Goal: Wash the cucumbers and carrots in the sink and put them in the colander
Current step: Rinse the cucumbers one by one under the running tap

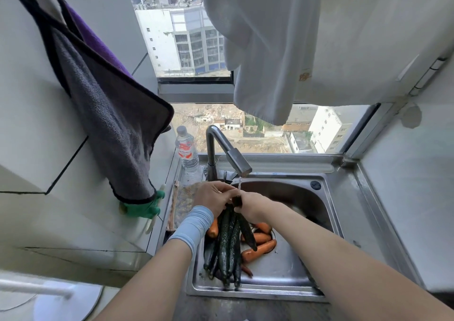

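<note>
**Two hands on a wet bunch**

Gripped by left hand (213, 196) and right hand (249, 206), fingers curled tight round the upper ends of the cucumbers (228, 247), under the faucet (229, 152) trickle near the sink (258, 292) back edge. Slanting down, tips close to the front edge; carrots (260, 245) lying beneath and beside. Probably stiff, wet, slick: better held round the thick middle than by tapering ends. Colander not made out.

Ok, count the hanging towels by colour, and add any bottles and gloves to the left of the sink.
Grey towel: 1
Purple towel: 1
White towel: 1
Plastic water bottle: 1
Green rubber glove: 1
Total: 5
</note>
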The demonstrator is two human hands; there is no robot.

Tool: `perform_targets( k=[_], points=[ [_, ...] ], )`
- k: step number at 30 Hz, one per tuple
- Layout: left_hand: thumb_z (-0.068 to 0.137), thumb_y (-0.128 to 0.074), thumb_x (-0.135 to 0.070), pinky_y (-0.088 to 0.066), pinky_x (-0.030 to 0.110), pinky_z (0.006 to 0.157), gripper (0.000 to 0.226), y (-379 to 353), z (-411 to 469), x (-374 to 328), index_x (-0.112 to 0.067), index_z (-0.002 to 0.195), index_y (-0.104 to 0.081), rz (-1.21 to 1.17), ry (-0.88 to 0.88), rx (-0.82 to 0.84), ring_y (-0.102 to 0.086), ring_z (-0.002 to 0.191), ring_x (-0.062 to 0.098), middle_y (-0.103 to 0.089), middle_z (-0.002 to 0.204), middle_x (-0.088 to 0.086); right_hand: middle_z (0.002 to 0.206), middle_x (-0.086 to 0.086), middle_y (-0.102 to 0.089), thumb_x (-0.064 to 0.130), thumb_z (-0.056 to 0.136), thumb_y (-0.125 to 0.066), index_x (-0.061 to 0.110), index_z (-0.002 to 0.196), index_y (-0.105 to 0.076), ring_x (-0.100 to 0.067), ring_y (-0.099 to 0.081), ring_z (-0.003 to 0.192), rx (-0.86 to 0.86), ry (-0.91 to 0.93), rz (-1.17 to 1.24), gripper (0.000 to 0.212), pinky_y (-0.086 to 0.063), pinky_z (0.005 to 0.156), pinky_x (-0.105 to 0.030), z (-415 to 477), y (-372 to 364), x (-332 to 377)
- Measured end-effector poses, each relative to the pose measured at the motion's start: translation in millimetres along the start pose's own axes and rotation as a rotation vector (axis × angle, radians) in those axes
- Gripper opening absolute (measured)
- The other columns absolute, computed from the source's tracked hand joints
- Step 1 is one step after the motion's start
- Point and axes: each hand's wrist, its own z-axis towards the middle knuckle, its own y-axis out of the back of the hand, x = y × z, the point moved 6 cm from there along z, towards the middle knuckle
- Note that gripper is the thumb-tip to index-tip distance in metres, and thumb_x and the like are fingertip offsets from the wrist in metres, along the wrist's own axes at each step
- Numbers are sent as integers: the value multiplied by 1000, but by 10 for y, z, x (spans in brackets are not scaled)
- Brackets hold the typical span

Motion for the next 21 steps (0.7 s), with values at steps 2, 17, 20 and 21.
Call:
perform_targets(
  k=[2, 17, 20, 21],
  points=[
    [81, -77, -18, -59, 31, 56, 7, -16, 12, -31, -21, 75, -77, -2, 17, 9, -72, 61, 16, -74, 69, 2, 129, -8, -62, 32, 98, -54, 26, 143, -40, -32, -58, 119, -3, -1, 1, 48, -47, 99, -43, -32, 5, -24],
    [96, -57, -30, -59, 33, 64, 24, -253, 54, 27, -20, 118, -61, 2, 241, 391, -64, 76, 17, -59, 83, 1, 131, -6, -59, 30, 101, -47, 18, 151, -28, -30, -59, 117, -55, -48, -258, 55, -46, 80, -39, -96, 126, -98],
    [86, -72, -19, -61, 37, 73, 24, -199, 60, 7, -22, 110, -71, 28, 131, 331, -63, 78, 13, -63, 79, -5, 132, -7, -59, 29, 101, -47, 16, 150, -29, -30, -59, 118, -70, -30, -306, 54, -49, 85, -42, -83, 137, -46],
    [83, -75, -17, -61, 38, 74, 21, -157, 63, 1, -22, 103, -73, 31, 109, 276, -65, 76, 12, -68, 81, -3, 133, -7, -58, 34, 102, -45, 14, 148, -31, -30, -57, 120, -71, -10, -309, 52, -48, 88, -42, -80, 136, -17]
  ],
)
